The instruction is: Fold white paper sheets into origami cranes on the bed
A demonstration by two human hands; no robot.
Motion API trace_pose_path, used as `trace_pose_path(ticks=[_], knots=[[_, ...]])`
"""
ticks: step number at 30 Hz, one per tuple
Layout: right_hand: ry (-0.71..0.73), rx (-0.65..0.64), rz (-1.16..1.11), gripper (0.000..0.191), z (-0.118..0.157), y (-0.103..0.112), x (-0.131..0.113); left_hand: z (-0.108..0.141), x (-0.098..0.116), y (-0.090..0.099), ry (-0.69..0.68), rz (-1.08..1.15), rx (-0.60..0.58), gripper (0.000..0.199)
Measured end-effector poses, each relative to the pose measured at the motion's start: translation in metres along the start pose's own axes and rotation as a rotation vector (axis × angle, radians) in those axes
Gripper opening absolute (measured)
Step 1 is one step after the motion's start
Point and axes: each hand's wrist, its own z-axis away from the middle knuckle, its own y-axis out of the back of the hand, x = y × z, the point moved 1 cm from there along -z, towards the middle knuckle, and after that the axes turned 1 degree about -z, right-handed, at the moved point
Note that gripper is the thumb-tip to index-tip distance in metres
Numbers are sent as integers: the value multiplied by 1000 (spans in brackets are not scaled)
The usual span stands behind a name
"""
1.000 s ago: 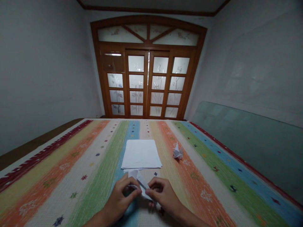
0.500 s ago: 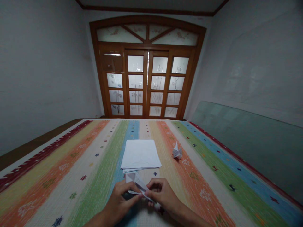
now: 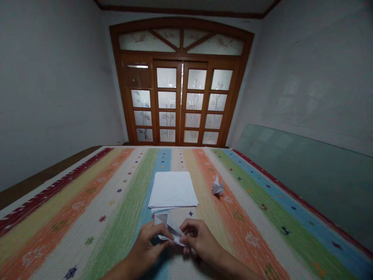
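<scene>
Gripping a folded white paper (image 3: 168, 229) from both sides, the left hand (image 3: 144, 249) and right hand (image 3: 201, 241) curl their fingers (image 3: 189, 227) tightly, seemingly to hold its layers together, just before a stack of white paper (image 3: 172, 190) on a striped woven cover (image 3: 122, 221) (an origami crane (image 3: 218, 187) sits to the right).

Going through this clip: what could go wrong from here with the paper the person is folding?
The folded white paper looks pinched between the left hand and right hand, apparently without firm backing, so a fold might slip or crease off-line. The stack of white paper lies just beyond the hands, so a knuckle could perhaps nudge it out of square.
</scene>
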Motion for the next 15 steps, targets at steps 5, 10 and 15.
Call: trace_pose_path(ticks=[5, 10, 15], knots=[[50, -41, -3, 39, 3, -4, -1, 0, 3, -3, 67, 1, 66, 20], [83, -83, -10, 40, 4, -3, -1, -2, 4, -6, 107, 88, 137, 23], [62, -104, -23, 50, 2, -2, -1, -4, 6, -6, 144, 262, 112, 23]])
